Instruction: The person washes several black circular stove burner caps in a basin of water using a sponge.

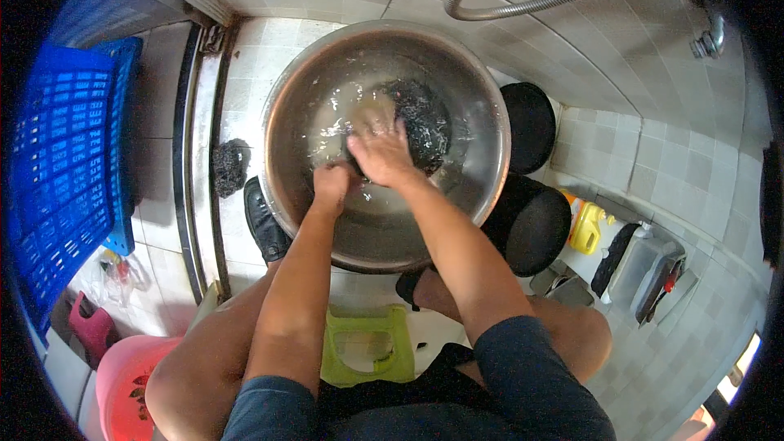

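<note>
A large round metal basin (286,82) stands on the floor between my feet, with cloudy water and glints of light in it. Under the water lies a dark, speckled, round-edged thing (425,126); its exact kind does not show. My right hand (382,149) is over its left part, fingers stretched out, the tips blurred beneath the water. Closer to me and further left, my left hand (333,185) is closed in the basin. Its fingertips are hidden, and a dark edge shows beside them.
Black round pan-like things (535,224) stand right of the basin. A dark scouring pad (229,167) lies at the left by a door track. Beyond it is a blue crate (65,163). A green stool (371,351) sits below me; a metal hose (563,2) hangs above right.
</note>
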Motion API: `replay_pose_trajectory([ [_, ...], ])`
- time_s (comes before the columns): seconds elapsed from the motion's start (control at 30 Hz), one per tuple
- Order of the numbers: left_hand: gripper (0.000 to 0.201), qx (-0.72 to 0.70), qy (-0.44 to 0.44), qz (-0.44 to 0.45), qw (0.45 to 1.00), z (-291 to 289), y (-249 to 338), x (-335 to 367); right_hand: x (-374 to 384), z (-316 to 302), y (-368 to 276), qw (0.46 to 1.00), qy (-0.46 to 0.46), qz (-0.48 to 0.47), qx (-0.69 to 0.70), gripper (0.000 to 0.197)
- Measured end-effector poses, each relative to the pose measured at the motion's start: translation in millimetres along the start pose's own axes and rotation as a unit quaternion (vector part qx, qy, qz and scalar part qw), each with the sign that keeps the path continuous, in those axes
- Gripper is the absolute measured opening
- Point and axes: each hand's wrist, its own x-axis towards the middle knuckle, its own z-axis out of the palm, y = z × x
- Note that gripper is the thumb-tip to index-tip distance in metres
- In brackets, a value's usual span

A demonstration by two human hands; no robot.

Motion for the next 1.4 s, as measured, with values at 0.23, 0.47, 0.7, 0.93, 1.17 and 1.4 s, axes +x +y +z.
replay_pose_trajectory([
  [0.23, 0.032, 0.017, 0.081, 0.028, 0.996, -25, -27, 35, -89, 42, -29, 0.996, 0.066, 0.050, 0.017, 0.051],
  [0.47, 0.031, 0.551, 0.040, 0.429, 0.714, 15, 9, -16, -91, 26, 39, 0.962, 0.212, 0.170, 0.025, 0.062],
  [0.7, 0.021, 0.714, -0.131, 0.455, 0.516, 23, -20, -13, -39, 9, 65, 0.897, 0.393, 0.185, 0.080, 0.043],
  [0.93, 0.018, 0.760, -0.207, 0.464, 0.406, 34, -33, -8, -67, 37, 42, 0.851, 0.319, 0.371, 0.191, 0.047],
  [1.17, 0.013, 0.700, -0.117, 0.587, 0.389, 36, -73, 18, -77, 73, 33, 0.806, 0.378, 0.341, 0.303, 0.028],
  [1.4, 0.011, 0.734, -0.174, 0.519, 0.402, 15, -46, 3, -73, 65, 7, 0.687, 0.241, 0.524, 0.442, 0.071],
])
